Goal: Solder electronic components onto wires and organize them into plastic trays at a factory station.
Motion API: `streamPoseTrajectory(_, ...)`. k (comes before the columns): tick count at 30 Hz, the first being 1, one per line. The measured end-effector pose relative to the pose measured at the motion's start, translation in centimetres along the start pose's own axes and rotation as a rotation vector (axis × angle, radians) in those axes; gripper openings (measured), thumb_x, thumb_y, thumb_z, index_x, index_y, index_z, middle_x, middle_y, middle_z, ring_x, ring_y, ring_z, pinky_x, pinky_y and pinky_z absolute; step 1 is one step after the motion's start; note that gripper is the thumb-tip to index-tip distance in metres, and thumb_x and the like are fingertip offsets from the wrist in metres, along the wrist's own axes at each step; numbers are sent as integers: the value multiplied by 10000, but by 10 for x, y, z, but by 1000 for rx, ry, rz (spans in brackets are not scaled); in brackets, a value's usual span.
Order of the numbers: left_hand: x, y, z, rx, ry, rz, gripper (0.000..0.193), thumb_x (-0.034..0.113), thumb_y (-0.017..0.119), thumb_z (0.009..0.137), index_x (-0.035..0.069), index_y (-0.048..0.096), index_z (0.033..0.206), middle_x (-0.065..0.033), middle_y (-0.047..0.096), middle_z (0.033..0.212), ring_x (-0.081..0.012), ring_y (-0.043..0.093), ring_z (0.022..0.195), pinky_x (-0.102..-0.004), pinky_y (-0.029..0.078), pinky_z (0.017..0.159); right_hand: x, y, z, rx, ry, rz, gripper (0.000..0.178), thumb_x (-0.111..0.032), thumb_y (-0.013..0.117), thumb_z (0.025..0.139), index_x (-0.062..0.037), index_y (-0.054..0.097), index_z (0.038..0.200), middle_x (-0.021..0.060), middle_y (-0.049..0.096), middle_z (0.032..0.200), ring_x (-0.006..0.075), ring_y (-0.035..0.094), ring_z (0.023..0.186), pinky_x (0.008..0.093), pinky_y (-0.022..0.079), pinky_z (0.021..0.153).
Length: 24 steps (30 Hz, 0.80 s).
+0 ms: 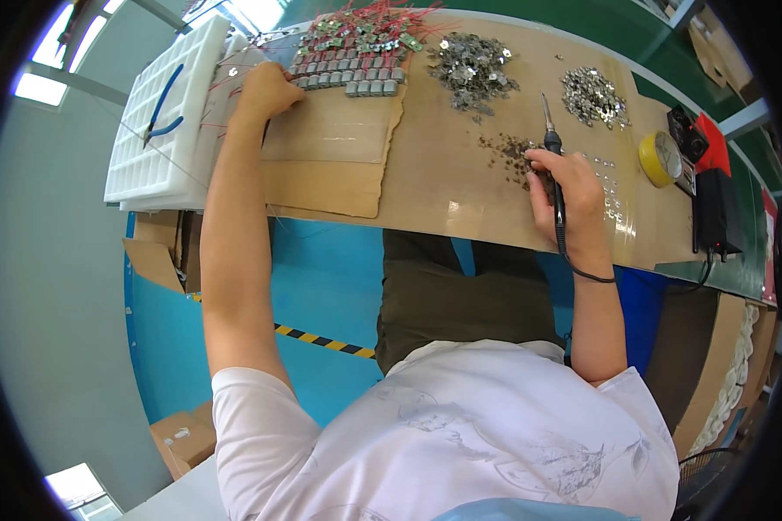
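Note:
My right hand (566, 189) grips a black soldering iron (550, 137), tip pointing away from me, over a scatter of tiny dark parts (506, 153) on the brown table (443, 182). My left hand (267, 89) reaches far to the left and rests its fingers at the end of rows of small grey block components (349, 76) with red wires (365, 22). Whether the left fingers pinch one of them is hidden. A torn cardboard sheet (330, 161) lies under my left forearm.
Two heaps of shiny metal pieces (473, 68) (593, 95) sit at the back. A white compartment tray (161, 117) holds blue-handled pliers (163, 106) at left. A yellow tape roll (659, 158) and a black-and-red soldering station (711, 187) stand at right. Cardboard boxes (161, 252) sit below.

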<state>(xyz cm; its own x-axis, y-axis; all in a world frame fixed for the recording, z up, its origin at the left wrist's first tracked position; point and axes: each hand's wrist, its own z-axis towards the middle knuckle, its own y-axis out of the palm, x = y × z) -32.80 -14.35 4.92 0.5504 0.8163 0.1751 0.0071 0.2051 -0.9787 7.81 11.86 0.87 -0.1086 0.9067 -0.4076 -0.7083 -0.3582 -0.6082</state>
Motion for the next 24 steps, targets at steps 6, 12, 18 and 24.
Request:
streamPoseTrajectory(6,-12,12,-7,358,-109,-210,395,183,809,675,-14,759,1014,-170,775,924,-230,753,711,-353,596,703,-1,3,3,14,-24,14,384,82,749,777,-92,708,1117,100,695,859,298,633,757,398,517,672)
streamPoseTrajectory(12,15,15,-29,565,-255,-1051,388,29,821,743,-56,700,1101,-97,724,924,-164,691,627,-285,538,566,1,2,3,18,-25,15,379,92,735,790,-86,704,1124,101,701,873,303,642,775,403,523,685)
streamPoseTrajectory(18,12,32,-36,399,-331,-1011,366,22,856,780,-67,693,1096,-109,743,974,-161,687,654,-274,522,585,2,2,2,10,-32,16,377,93,726,798,-82,698,1130,108,703,881,311,647,780,409,526,694)
streamPoseTrajectory(24,12,36,-43,300,-280,-1241,350,54,837,840,-95,698,1125,-115,761,941,-185,749,721,-261,526,650,2,1,0,11,-31,12,375,93,727,798,-83,701,1129,112,700,877,315,647,775,410,525,695)
